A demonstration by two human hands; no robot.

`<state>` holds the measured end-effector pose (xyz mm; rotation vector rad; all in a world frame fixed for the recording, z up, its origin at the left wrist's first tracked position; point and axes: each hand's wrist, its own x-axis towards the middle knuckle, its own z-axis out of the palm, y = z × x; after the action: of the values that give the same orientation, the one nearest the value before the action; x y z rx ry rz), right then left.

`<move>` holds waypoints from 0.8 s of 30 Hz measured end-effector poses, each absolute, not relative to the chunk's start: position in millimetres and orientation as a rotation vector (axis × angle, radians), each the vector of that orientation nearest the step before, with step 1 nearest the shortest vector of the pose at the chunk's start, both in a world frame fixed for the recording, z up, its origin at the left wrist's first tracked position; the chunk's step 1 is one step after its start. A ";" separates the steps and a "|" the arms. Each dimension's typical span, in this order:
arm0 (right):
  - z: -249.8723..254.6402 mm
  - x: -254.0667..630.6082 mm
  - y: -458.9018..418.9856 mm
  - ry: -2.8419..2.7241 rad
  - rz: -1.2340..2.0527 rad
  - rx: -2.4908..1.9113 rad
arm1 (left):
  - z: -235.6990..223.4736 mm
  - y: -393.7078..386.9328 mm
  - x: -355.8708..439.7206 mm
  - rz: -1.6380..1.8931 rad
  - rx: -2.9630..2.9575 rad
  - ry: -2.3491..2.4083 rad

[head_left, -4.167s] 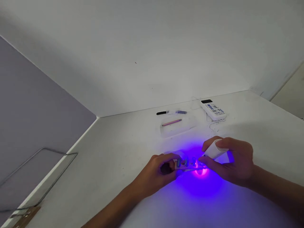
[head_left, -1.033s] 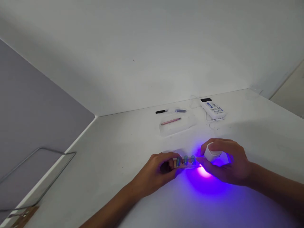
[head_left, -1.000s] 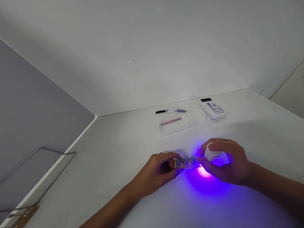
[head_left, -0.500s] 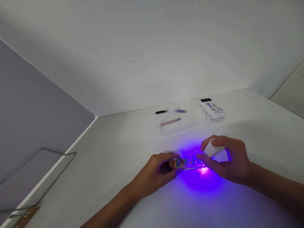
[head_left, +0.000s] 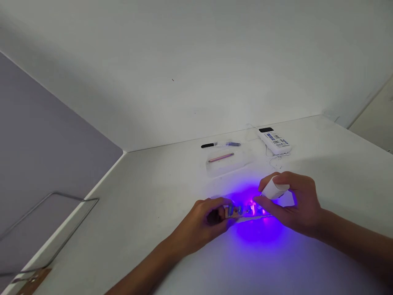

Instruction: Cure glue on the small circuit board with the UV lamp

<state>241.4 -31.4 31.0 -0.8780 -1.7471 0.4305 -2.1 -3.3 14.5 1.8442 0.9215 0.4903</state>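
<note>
My left hand (head_left: 199,223) is closed on the left end of a narrow tan strip (head_left: 236,214) low over the white table. Small glossy pieces, some of them blue (head_left: 230,210), stand in a row along this strip; they look like false nails, though they are too small to be sure. In my right hand (head_left: 299,205) is a small white UV lamp (head_left: 274,189), tilted down toward the strip's right part. Its violet glow washes over that end and the table, so details there are hard to make out. My right thumb hides part of the strip.
Behind the hands, a pink pen-like tool (head_left: 221,157) rests on a clear sheet (head_left: 229,168). A black-tipped pen (head_left: 208,145) lies beyond it. A white power bank (head_left: 274,141) with a cable is at the back right, near the wall (head_left: 196,73). A bent metal rod (head_left: 73,229) crosses the left edge.
The lamp in my right hand has shifted slightly left and up, and the bright spot has moved left along the strip. My left hand has stayed put.
</note>
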 end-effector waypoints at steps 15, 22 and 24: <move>30.0 241.4 -30.2 -1.776 0.406 -0.858 | 12.6 -2.8 -2.4 0.486 1.847 0.933; 30.0 242.1 -30.1 -1.782 0.396 -0.861 | 12.9 -3.9 -2.6 0.476 1.867 0.935; 30.1 241.9 -30.3 -1.781 0.388 -0.858 | 12.7 -3.5 -3.3 0.474 1.867 0.940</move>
<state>241.9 -30.3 30.1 -0.8579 -1.7808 0.3881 -3.3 -3.5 12.7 1.8670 0.9403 0.4745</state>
